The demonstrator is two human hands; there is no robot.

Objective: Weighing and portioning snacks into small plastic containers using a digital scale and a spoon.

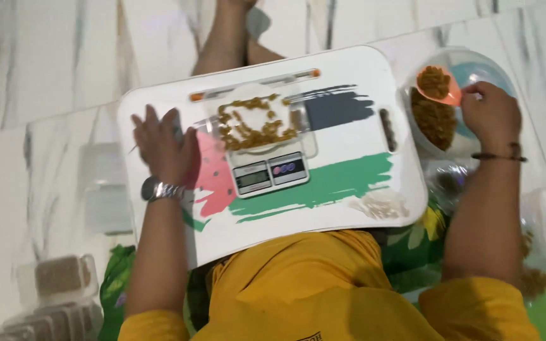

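Observation:
A white lap tray (349, 208) with painted black, green and red brush strokes rests over my lap. A small kitchen scale (270, 173) stands on it, carrying a clear container (257, 120) with brown dried fruit. My left hand (162, 148), a metal watch on its wrist, lies flat on the tray just left of the container. My right hand (491, 113) holds an orange scoop (437, 85) filled with the same brown pieces above a clear bowl (459, 142) of them at the tray's right.
Clear lidded boxes (61, 278) packed with brown contents are stacked at the lower left on the marble floor (33, 63). An empty clear container (105, 189) lies left of the tray. A plastic bag (453, 180) sits below the bowl. A bare leg (225, 38) stretches out beyond the tray.

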